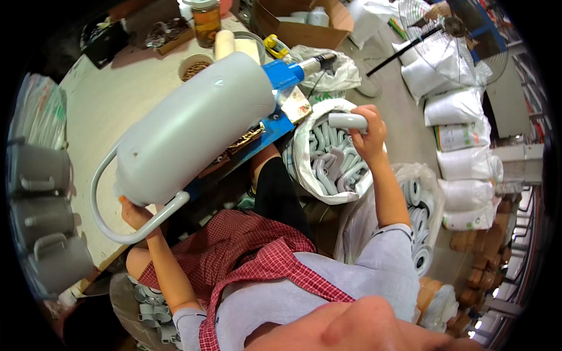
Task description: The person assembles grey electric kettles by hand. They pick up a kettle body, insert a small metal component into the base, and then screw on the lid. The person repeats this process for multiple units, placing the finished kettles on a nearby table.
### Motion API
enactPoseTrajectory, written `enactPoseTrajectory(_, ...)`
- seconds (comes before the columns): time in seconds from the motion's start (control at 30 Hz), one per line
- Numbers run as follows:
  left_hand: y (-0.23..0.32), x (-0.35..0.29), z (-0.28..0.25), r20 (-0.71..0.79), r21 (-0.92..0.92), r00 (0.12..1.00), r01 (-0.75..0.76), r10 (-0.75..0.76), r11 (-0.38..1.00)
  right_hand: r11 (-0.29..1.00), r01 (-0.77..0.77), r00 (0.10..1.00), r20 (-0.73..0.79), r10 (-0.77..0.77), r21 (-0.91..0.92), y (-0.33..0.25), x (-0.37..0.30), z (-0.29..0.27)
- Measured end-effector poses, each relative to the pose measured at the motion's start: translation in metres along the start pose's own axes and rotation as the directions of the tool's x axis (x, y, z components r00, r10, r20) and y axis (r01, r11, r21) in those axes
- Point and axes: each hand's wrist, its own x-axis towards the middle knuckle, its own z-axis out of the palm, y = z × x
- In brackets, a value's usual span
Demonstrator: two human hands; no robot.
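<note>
My left hand (136, 215) is closed on the near end of a large pale grey plastic jug body (196, 126), probably a thermos shell. A hoop-shaped carrying handle (98, 202) loops around that end. The body lies tilted, its far end against a blue machine fixture (285, 76). To the right, my right hand (371, 134) grips a short, curved grey plastic handle (346, 121). Beneath it, an open white sack (304, 169) holds many similar grey handles (335, 158). My left fingertips are partly hidden under the body.
A pale worktable (111, 88) carries a bowl of small screws (194, 68) and a glass jar (206, 23). Grey jug bodies (44, 210) stand along the left. A bag of grey rings (417, 228), a cardboard box (281, 30), a fan (453, 26) and white sacks (453, 108) are rightward.
</note>
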Motion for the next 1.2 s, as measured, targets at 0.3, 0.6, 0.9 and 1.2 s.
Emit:
enactPoseTrajectory(0.3,-0.020,0.004,0.007,0.287,0.203,0.952,-0.171,0.108,0.964,0.905,0.426,0.899,0.105,-0.425,0.011,-0.102,0.107,0.021)
enactPoseTrajectory(0.6,0.037,0.008,0.035,0.399,0.179,0.888,-0.318,0.227,0.931,0.687,0.670,0.495,0.520,-0.697,0.282,-0.193,0.150,0.085)
enactPoseTrajectory(0.9,0.032,0.008,0.038,0.409,0.193,0.880,-0.344,0.244,0.919,0.951,0.306,0.732,0.649,-0.207,-0.041,-0.180,0.189,0.150)
enactPoseTrajectory(1.2,0.034,0.007,0.037,0.425,0.210,0.803,-0.537,0.419,0.817,0.888,0.410,0.635,0.633,-0.442,0.209,-0.253,0.206,0.120)
